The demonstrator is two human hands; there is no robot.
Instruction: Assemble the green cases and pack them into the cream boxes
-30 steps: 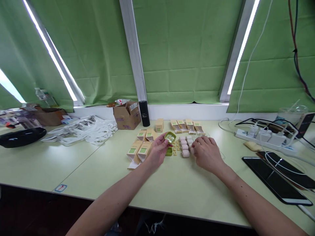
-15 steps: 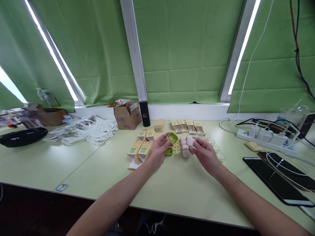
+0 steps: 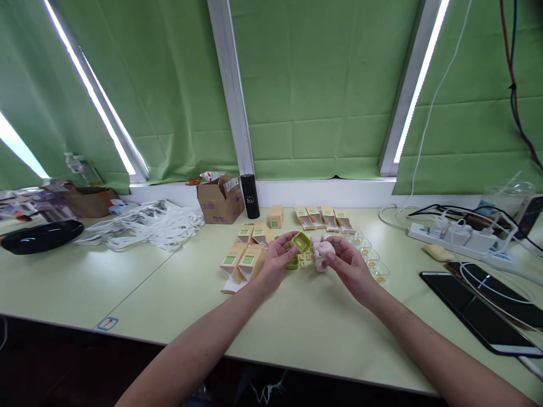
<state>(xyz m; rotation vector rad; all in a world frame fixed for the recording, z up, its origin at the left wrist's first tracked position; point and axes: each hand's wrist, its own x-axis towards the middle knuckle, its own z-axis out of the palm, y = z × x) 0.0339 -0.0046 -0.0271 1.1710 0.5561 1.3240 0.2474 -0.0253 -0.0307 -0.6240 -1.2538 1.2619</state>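
Observation:
My left hand (image 3: 276, 261) pinches a small green square dish (image 3: 301, 242), tilted so its hollow faces me. In my right hand (image 3: 351, 267) is a pale pink rounded block (image 3: 326, 249), held between thumb and fingers just right of the dish. More pale pink blocks (image 3: 320, 265) stand in rows below it, partly covered by that hand. Under the left fingertips a second green dish (image 3: 292, 263) lies on the table, beside several tiny yellow squares (image 3: 307, 257). Clear plastic covers (image 3: 379, 272) with yellow bits sit behind my right hand.
Kraft paper boxes (image 3: 250, 261) stand left of my hands, with flatter ones (image 3: 327, 218) at the back. Further out are a carton (image 3: 219, 202), a black cylinder (image 3: 250, 196), white straps (image 3: 144, 226), a power strip (image 3: 462, 237) and phones (image 3: 475, 311) with cables.
The pink block has been turned in my right hand and shifted slightly left and down, nearer the green dish. My left hand and the dish have moved slightly right and down.

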